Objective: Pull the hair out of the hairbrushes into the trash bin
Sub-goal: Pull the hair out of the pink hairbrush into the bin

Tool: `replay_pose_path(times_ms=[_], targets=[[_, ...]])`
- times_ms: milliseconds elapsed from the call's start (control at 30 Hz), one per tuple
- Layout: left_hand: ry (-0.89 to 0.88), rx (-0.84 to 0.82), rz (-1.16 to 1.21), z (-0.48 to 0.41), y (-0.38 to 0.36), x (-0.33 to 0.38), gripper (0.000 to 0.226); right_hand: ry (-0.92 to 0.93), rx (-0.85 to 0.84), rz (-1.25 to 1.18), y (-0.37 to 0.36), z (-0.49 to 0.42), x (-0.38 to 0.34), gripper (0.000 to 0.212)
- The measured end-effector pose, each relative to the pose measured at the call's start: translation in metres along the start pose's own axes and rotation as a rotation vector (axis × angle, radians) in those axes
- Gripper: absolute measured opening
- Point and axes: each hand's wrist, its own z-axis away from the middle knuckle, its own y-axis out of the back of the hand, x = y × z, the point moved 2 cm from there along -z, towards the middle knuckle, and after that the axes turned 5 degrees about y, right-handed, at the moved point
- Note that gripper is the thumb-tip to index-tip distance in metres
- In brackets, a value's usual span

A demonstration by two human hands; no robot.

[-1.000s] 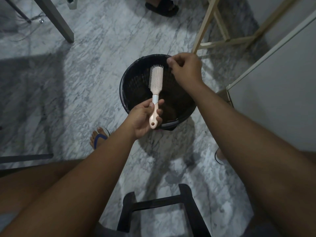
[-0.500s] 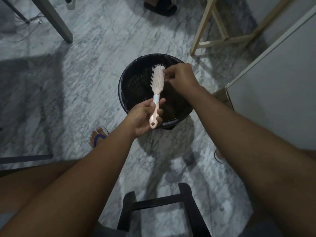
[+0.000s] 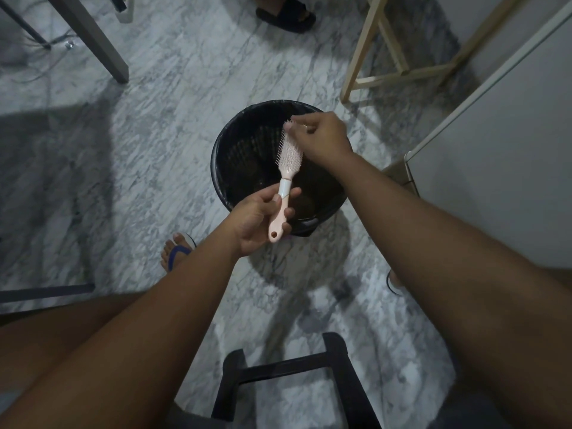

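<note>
A pink and white hairbrush (image 3: 288, 162) is held over the black trash bin (image 3: 230, 140), bristles facing up and left. My left hand (image 3: 258, 216) grips its handle near the bin's front rim. My right hand (image 3: 320, 136) is at the far tip of the brush head, with thumb and fingers pinched at the bristles there. Any hair between the fingers is too fine to make out. The bin's inside is dark, lined with a black bag.
The bin stands on a marbled floor. A black stool frame (image 3: 288, 382) is close below me. A pale wooden frame (image 3: 371, 57) stands behind the bin, a white cabinet (image 3: 495, 150) at right, a table leg (image 3: 93, 38) at upper left. Feet in sandals (image 3: 176, 252) are near.
My right hand came down from above the bin's far rim onto the tip of the brush head. The brush has tilted slightly to the right in my left hand.
</note>
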Motion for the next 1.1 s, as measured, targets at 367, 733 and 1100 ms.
replay_pose_path(times_ms=[367,733,1100], targets=[[0.036,-0.108,0.071,0.005,0.004,-0.003,0.039,-0.211,0.009,-0.015,0.013,-0.005,0.014,0.03],[0.011,-0.129,0.099,0.0,0.001,0.003,0.042,-0.411,-0.436,-0.649,-0.003,0.031,0.02,0.049],[-0.038,0.007,0.156,-0.006,0.001,0.001,0.038,-0.247,0.067,-0.193,0.016,0.017,0.017,0.037]])
